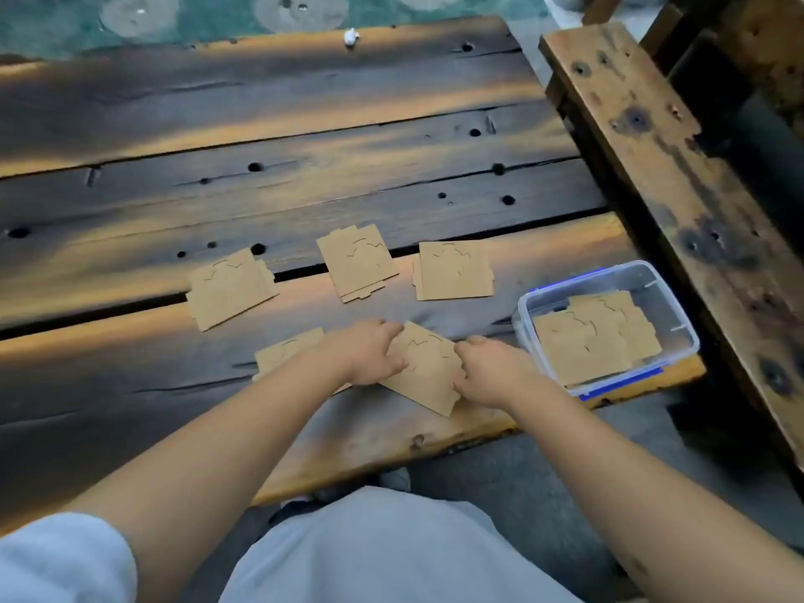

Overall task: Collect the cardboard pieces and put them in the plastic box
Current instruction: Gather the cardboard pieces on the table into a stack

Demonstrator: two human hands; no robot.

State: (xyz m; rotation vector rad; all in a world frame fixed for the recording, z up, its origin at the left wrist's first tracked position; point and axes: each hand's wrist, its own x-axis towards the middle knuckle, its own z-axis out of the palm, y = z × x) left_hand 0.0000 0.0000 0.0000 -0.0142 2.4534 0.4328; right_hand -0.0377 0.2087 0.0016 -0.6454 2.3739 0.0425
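Cardboard pieces lay scattered on the wooden table point(304, 102), with the plastic box point(678, 298) at its near right corner already holding several pieces point(583, 346). Left of the box, three stacks point(232, 289) and a partly hidden one point(283, 352) waited. Beside the box, the left hand point(370, 354) and right hand point(491, 372) gripped another stack point(428, 367) by its edges.
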